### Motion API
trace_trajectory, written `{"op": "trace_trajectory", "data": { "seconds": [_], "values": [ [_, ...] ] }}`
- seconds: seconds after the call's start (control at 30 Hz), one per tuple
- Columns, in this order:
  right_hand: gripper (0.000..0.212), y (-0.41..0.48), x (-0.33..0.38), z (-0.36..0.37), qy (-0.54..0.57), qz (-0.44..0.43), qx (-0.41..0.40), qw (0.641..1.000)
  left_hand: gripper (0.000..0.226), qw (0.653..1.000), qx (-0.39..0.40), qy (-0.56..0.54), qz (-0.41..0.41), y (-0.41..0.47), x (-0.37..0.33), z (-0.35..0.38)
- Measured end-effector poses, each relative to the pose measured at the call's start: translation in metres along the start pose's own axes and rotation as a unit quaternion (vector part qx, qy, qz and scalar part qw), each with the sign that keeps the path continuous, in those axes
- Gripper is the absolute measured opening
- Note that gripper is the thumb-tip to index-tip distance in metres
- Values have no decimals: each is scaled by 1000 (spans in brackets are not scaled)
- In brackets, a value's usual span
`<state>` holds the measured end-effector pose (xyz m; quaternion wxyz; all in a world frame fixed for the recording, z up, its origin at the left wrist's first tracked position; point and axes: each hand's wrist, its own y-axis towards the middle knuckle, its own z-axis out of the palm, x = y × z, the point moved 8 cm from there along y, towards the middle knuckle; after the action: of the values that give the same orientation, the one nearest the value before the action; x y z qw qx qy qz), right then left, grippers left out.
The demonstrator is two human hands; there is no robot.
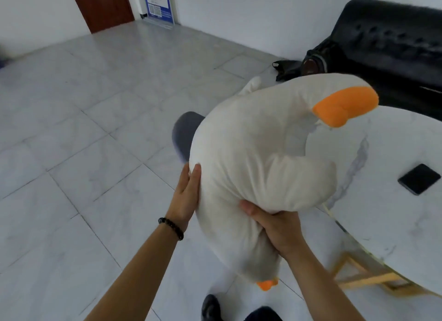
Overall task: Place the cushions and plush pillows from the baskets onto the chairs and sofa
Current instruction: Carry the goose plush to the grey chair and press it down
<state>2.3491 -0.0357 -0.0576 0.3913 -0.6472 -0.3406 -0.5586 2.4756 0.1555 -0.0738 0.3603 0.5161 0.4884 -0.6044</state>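
Head view: right hand clutches white goose plush from below, left hand flat against its side to steady it, carried over floor toward black sofa, probably.

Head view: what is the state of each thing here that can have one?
goose plush: held up in the air by both hands.
left hand: fingers straight, pressing the plush's side.
right hand: fingers curled, gripping the plush's body.
phone: lies flat on the round table, screen dark.
door: looks shut.
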Motion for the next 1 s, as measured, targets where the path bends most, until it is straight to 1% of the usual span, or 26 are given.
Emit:
{"op": "trace_trajectory", "data": {
  "seconds": [0.13,0.17,0.23,0.3,0.33,0.4,0.43,0.53,0.63,0.7,0.73,0.77,0.8,0.83,0.87,0.93,0.97,1.0],
  "values": [
    [82,76,-8,-25,-20,20,-45,999,45,998,51,34,-25,91,-1,45],
    [81,96,-13,-29,-23,23,-48,998,42,997,58,43,-28,112,3,53],
    [70,141,-30,-34,-30,27,-43,998,36,995,73,59,-36,154,14,70],
    [56,185,-50,-32,-51,32,-27,998,35,994,61,63,-65,184,26,83],
    [55,208,-59,-30,-67,31,-24,997,36,995,45,61,-69,199,31,89],
    [77,246,-76,-24,-110,22,-24,993,40,995,8,54,-79,225,41,95],
    [85,262,-80,-18,-141,5,-24,990,44,995,-10,49,-88,237,47,96],
    [84,305,-92,3,-237,-88,-10,967,51,991,-37,26,-123,274,80,92],
    [74,335,-126,24,-313,-145,-32,938,48,981,-53,-24,-183,313,129,79],
    [66,354,-168,48,-354,-164,-26,920,62,967,-52,-79,-236,334,165,71],
    [66,365,-195,63,-374,-166,-7,912,65,955,-52,-113,-268,344,186,68],
    [72,377,-224,80,-395,-161,22,904,60,945,-63,-128,-294,352,207,62],
    [82,388,-255,98,-415,-151,60,895,50,938,-76,-141,-308,361,228,57],
    [90,396,-287,115,-433,-134,113,884,42,931,-95,-149,-318,368,250,49],
    [94,400,-315,129,-441,-108,170,874,40,926,-116,-147,-328,374,268,40],
    [96,399,-366,154,-430,-44,289,854,44,921,-147,-124,-338,383,297,26],
    [96,397,-382,163,-423,-34,332,842,47,924,-157,-99,-334,387,310,18],
    [95,397,-392,167,-416,-44,350,838,52,926,-167,-71,-331,391,322,9]
  ]
}}
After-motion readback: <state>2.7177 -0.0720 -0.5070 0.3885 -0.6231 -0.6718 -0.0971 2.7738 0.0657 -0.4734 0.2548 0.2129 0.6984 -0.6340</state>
